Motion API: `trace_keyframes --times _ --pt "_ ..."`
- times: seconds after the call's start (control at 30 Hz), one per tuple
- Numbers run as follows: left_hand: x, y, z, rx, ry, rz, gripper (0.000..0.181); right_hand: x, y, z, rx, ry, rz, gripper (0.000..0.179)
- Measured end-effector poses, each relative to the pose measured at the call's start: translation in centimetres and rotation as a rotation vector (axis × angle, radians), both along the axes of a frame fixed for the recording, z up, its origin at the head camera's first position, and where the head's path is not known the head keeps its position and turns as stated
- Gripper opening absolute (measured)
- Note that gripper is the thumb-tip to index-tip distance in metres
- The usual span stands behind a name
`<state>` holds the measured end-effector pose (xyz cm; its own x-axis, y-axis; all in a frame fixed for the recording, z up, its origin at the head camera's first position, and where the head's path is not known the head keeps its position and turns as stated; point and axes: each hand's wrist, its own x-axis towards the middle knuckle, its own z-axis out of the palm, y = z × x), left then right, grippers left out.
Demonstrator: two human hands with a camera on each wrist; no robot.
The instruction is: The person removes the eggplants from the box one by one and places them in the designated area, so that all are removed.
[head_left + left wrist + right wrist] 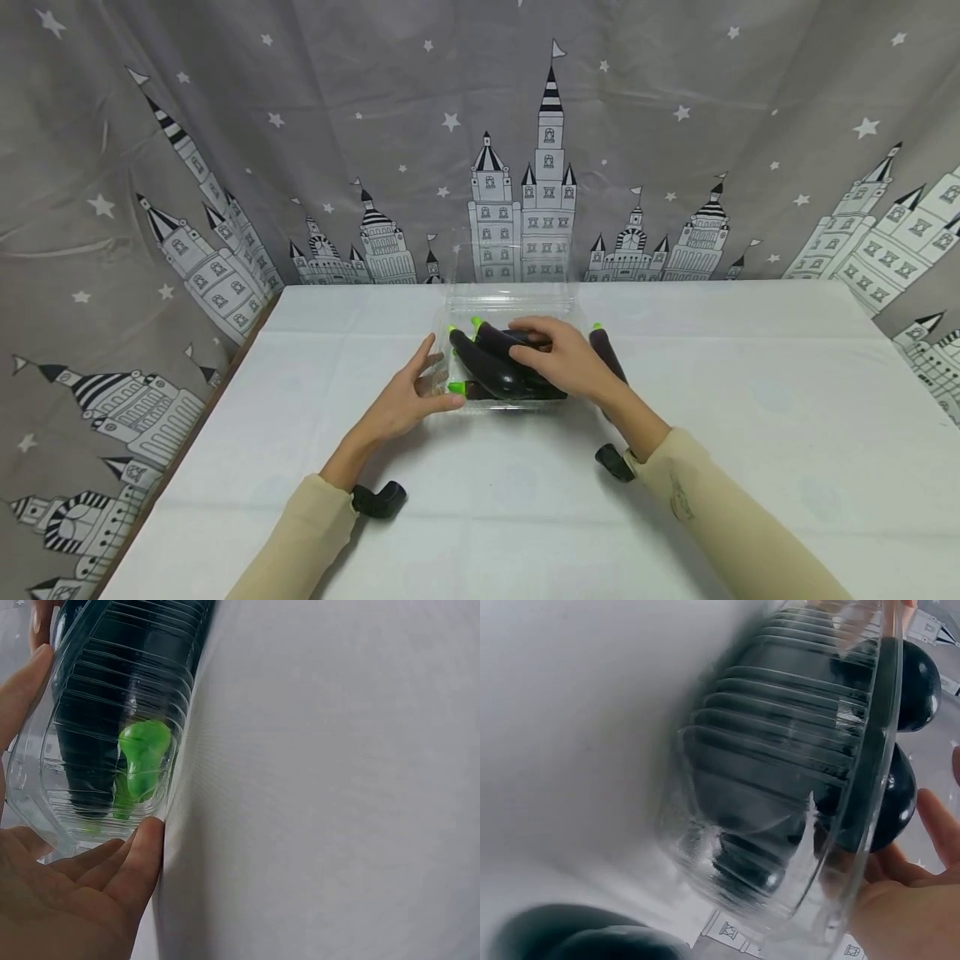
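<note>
A clear plastic clamshell box (510,302) stands on the table with its lid raised at the back. Several dark purple eggplants (480,367) with bright green stem ends lie inside. My left hand (408,400) holds the box's near left corner, thumb at the front and fingers along the left side; the left wrist view shows a green stem (146,754) through the ribbed wall. Over the box's right part, my right hand (562,358) grips an eggplant (534,337), mostly covered by the fingers. In the right wrist view, rounded eggplant ends (900,799) protrude above the rim.
Another eggplant (606,352) lies on the white-covered table (750,433) just right of the box, partly behind my right forearm. A grey curtain (337,125) printed with castles and stars hangs behind and at the sides. Black wrist cameras (380,500) stick out from both cuffs.
</note>
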<state>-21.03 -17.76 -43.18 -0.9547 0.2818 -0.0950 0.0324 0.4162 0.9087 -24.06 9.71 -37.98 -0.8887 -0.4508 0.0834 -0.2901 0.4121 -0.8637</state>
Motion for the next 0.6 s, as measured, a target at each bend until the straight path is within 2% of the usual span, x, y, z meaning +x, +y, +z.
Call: trace_keyframes --times 0.2,0.4,0.6 --pt "0.0 0.0 0.0 0.017 -0.005 -0.007 0.111 -0.5 -0.4 0.0 0.014 0.036 0.031 0.040" --pt "0.1 0.0 0.1 0.012 0.000 -0.002 0.111 -0.9 -0.6 0.0 0.033 0.008 0.033 0.042" --pt "0.0 0.0 0.0 0.004 0.003 -0.002 0.110 -1.4 -0.7 -0.4 0.040 -0.010 0.082 0.045"
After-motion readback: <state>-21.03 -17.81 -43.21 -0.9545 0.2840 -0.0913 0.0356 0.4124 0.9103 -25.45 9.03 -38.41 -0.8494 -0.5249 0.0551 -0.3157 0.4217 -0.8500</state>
